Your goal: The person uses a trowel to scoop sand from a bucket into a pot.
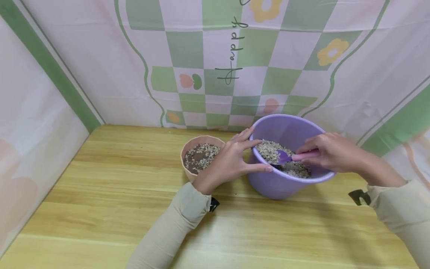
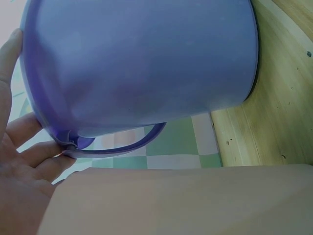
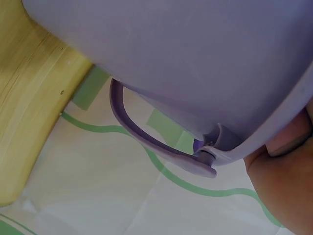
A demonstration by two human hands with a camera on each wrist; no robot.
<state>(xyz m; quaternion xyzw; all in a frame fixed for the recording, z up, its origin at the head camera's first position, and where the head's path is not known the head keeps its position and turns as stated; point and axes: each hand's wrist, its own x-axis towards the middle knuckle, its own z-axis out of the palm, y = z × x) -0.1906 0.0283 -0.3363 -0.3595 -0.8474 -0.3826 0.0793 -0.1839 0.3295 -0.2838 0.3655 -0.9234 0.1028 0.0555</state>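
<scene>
A purple bucket with pale grit inside stands tilted toward the person on the wooden table. My left hand grips its left rim, fingers spread along the edge and thumb at the front. In the left wrist view, fingertips touch the bucket by its handle joint. My right hand holds a small shovel with a pink handle and purple blade, the blade down in the grit. Partly behind the left wrist is a peach pot holding brown soil sprinkled with grit.
The bucket's carry handle hangs down on its far side. Close behind the bucket and pot rises a checked green and white cloth backdrop. Side cloths border the wooden table.
</scene>
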